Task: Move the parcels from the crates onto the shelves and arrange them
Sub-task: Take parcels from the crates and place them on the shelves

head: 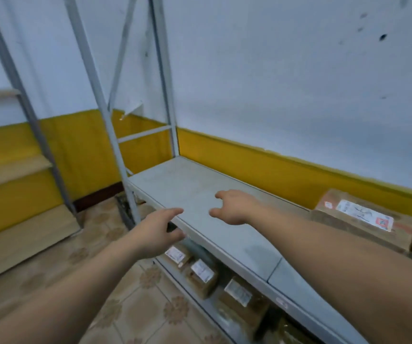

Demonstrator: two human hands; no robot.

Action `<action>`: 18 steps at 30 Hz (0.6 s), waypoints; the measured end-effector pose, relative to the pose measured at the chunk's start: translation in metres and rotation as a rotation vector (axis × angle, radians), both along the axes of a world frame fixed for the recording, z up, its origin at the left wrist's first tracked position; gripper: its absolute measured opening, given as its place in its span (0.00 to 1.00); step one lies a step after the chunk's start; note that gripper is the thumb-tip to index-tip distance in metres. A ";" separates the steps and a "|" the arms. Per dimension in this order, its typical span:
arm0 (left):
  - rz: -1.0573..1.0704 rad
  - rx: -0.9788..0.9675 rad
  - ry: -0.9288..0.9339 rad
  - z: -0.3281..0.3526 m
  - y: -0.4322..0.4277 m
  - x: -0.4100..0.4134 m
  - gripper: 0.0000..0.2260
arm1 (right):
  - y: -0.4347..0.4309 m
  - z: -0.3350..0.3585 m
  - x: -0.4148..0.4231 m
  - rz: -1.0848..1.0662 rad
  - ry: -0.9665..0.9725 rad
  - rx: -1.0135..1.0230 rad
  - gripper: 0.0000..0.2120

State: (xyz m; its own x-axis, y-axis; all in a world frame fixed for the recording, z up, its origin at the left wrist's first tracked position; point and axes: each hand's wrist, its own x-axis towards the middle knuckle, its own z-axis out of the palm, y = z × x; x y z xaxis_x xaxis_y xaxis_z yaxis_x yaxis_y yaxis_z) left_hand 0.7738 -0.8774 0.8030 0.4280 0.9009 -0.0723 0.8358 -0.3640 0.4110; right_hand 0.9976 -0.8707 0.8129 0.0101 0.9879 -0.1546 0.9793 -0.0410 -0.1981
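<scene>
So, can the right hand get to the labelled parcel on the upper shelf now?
Probably yes: the right hand is empty, and only bare shelf lies between it and the parcel.

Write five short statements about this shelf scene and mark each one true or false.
1. The left hand and the right hand both hold nothing. True.
2. A cardboard parcel lies on the grey shelf, to the right of both hands. True.
3. Nothing is stored under the grey shelf. False: several labelled parcels sit on the level below it.
4. The right hand grips the cardboard parcel. False: it is apart from the parcel, open over a bare stretch of the shelf.
5. A yellow band runs along the bottom of the wall behind the shelf. True.
</scene>
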 end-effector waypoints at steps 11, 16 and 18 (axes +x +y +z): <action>0.311 -0.064 -0.015 -0.039 0.140 -0.116 0.29 | 0.219 -0.019 -0.144 0.321 0.045 0.010 0.33; 0.397 -0.116 -0.036 -0.043 0.213 -0.144 0.29 | 0.312 -0.010 -0.187 0.426 0.043 -0.029 0.33; 0.426 -0.138 -0.041 -0.045 0.236 -0.161 0.29 | 0.342 -0.011 -0.210 0.452 0.057 -0.051 0.33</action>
